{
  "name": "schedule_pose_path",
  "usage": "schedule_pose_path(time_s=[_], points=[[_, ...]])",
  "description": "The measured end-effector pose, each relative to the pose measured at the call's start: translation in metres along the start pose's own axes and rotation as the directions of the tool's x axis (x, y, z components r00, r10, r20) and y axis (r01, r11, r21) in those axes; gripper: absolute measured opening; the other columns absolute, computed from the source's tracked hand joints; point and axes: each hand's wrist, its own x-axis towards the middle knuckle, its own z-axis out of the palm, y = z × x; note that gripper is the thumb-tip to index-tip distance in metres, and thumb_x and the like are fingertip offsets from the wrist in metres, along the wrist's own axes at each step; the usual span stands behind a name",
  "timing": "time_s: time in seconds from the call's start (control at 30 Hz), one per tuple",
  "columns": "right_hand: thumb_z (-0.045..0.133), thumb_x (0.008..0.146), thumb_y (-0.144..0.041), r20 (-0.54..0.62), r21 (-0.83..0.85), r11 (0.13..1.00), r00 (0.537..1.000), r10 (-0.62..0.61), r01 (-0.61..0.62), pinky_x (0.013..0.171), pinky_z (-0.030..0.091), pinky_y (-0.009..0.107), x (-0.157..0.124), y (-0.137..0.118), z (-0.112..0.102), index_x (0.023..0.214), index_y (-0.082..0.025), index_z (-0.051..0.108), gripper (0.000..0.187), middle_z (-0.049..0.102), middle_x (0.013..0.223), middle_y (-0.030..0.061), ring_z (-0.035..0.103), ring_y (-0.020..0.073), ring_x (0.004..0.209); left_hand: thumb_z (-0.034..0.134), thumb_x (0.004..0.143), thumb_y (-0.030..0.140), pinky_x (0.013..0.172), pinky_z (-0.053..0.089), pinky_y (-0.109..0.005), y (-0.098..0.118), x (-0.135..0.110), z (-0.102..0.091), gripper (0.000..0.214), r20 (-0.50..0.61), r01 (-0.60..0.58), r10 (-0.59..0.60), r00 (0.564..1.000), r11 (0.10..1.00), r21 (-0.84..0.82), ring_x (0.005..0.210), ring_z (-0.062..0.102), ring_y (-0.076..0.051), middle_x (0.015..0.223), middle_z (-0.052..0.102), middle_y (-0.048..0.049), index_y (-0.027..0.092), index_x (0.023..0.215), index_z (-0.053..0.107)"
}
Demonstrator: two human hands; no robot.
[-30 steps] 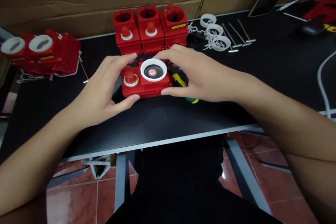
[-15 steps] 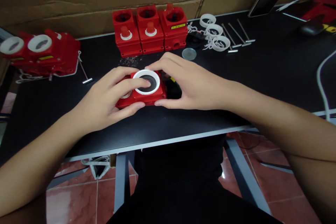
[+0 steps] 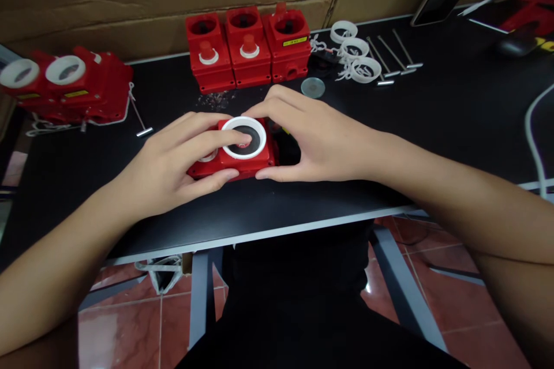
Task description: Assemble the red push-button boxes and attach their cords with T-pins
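A red box-shaped housing sits on the black table in front of me, with a white ring on its top. Inside the ring is a dark round face with a small red spot in the middle. My left hand grips the housing's left part, its thumb along the front edge. One finger of that hand reaches over the ring and touches the dark face. My right hand spans the right side, thumb at the front and fingertips at the back by the ring. The fingers partly hide a second, smaller white collar on the left.
Three red housings stand in a row at the back; two more with white rings are at the left. White rings, T-handled metal rods, and a clear disc lie back right. Debris is scattered near the row.
The housing with its white ring has shifted and tilted very slightly, both hands still on it. The left fingertip has moved a little, so more of the red spot shows.
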Motion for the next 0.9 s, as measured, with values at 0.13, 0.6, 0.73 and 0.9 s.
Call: schedule_pose_path(time_s=[0.13, 0.6, 0.73, 0.9], points=[[0.094, 0.118, -0.049, -0.012, 0.009, 1.0, 1.0, -0.019, 0.019, 0.112, 0.073, 0.051, 0.0, 0.001, -0.001, 0.173, -0.021, 0.068, 0.067, 0.079, 0.16, 0.0185, 0.08, 0.0368, 0.134, 0.078, 0.131, 0.045, 0.13, 0.077, -0.057, 0.002, 0.0, -0.001, 0.045, -0.001, 0.012, -0.012, 1.0, 1.0, -0.009, 0.151, 0.089, -0.039, 0.173, 0.083, -0.0114, 0.043, 0.176, 0.076], [0.094, 0.118, -0.05, 0.026, 0.043, 0.999, 1.0, 0.001, -0.002, 0.116, 0.076, 0.051, -0.002, 0.004, -0.012, 0.176, -0.023, 0.072, 0.068, 0.085, 0.155, 0.0151, 0.086, 0.0347, 0.13, 0.079, 0.126, 0.062, 0.124, 0.08, -0.058, 0.006, -0.003, 0.009, 0.071, 0.001, 0.138, -0.138, 0.99, 0.99, -0.027, 0.151, 0.087, -0.04, 0.177, 0.077, -0.0158, 0.03, 0.185, 0.055], [0.093, 0.116, -0.044, 0.051, 0.102, 0.995, 0.999, 0.011, -0.016, 0.121, 0.076, 0.056, -0.001, 0.006, -0.012, 0.175, -0.025, 0.073, 0.065, 0.084, 0.157, 0.0152, 0.085, 0.036, 0.133, 0.079, 0.126, 0.071, 0.129, 0.079, -0.056, 0.004, -0.009, 0.009, 0.091, -0.005, 0.14, -0.14, 0.99, 0.99, -0.026, 0.158, 0.085, -0.041, 0.179, 0.073, -0.0225, 0.024, 0.192, 0.038], [0.09, 0.115, -0.041, 0.043, 0.117, 0.993, 0.999, -0.011, 0.006, 0.124, 0.075, 0.057, 0.001, 0.003, -0.011, 0.175, -0.023, 0.071, 0.066, 0.081, 0.16, 0.0174, 0.083, 0.0366, 0.137, 0.08, 0.124, 0.07, 0.132, 0.077, -0.053, 0.006, -0.007, 0.01, 0.089, -0.017, 0.138, -0.138, 0.99, 0.99, 0.008, 0.158, 0.086, -0.04, 0.176, 0.077, -0.02, 0.024, 0.191, 0.043]])
